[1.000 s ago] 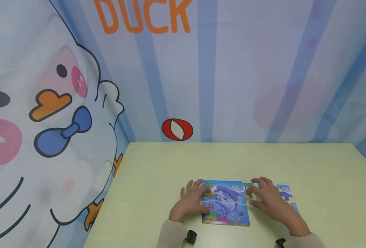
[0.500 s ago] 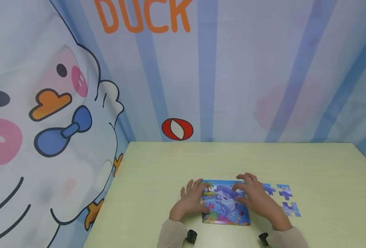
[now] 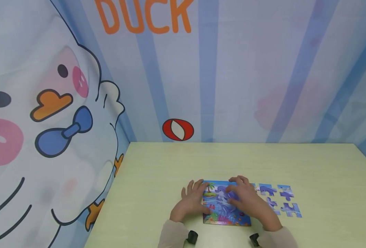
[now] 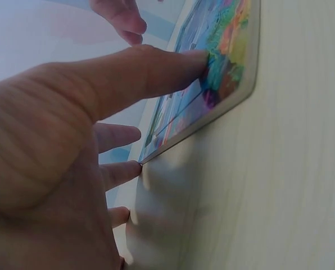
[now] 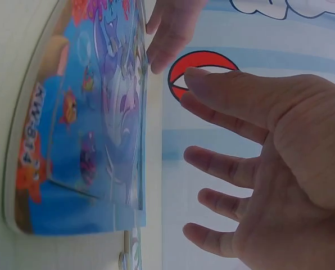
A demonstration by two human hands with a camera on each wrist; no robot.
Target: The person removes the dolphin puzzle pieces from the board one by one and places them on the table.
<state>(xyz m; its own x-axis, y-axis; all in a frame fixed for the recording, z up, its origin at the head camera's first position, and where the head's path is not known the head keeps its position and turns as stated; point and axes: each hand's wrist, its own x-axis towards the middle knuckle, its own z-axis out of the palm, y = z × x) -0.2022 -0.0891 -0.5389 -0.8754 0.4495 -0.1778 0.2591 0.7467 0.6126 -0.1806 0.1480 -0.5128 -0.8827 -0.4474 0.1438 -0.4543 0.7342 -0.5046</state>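
Observation:
A dolphin picture puzzle [image 3: 221, 218] in a flat tray lies on the table, with a palm tree, sea creatures and coral printed on it. My left hand [image 3: 187, 204] rests at its left side; the thumb [image 4: 173, 67] presses on the printed face and the other fingers spread along the edge. Over the puzzle's right half hovers my right hand [image 3: 252, 202], fingers apart and nothing between them, covering part of the dolphins. In the right wrist view its fingers [image 5: 223, 166] stand off the picture surface.
Several loose jigsaw pieces [image 3: 291, 209] lie to the right of the puzzle, some partly behind the right hand. The pale table [image 3: 158, 165] ends at a striped curtain [image 3: 232, 69] with a duck print. Dark wrist cameras [image 3: 192, 237] sit by both sleeves.
My right hand has moved left from the loose pieces to above the puzzle, uncovering more of those pieces. The left hand and the puzzle stay where they were.

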